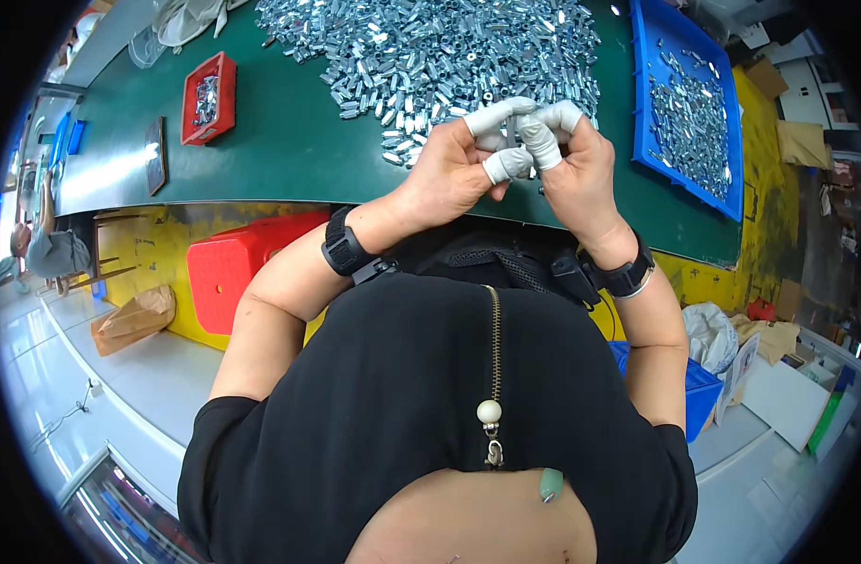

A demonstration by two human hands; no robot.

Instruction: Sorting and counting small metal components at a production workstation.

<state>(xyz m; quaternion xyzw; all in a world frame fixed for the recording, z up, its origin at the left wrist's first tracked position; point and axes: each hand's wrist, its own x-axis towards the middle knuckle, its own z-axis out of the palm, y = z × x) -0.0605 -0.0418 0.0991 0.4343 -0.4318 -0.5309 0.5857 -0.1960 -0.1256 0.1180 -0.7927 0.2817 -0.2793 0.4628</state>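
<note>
A big heap of small shiny metal hex pieces [421,56] covers the far middle of the green table [270,160]. Just in front of its near edge my two hands meet, with white finger cots on several fingertips. My left hand [458,164] is closed, thumb and fingers pinched around one small metal piece [512,132]. My right hand [581,169] is closed as well, its covered thumb and fingertips pressed at the same piece from the right. Most of that piece is hidden by the fingertips.
A blue tray [641,103] of similar metal pieces lies at the right table edge. On the left are a small red bin [226,99] with some pieces and a dark phone-like slab [157,157]. A red stool [223,277] stands below the table; a person [54,249] is far left.
</note>
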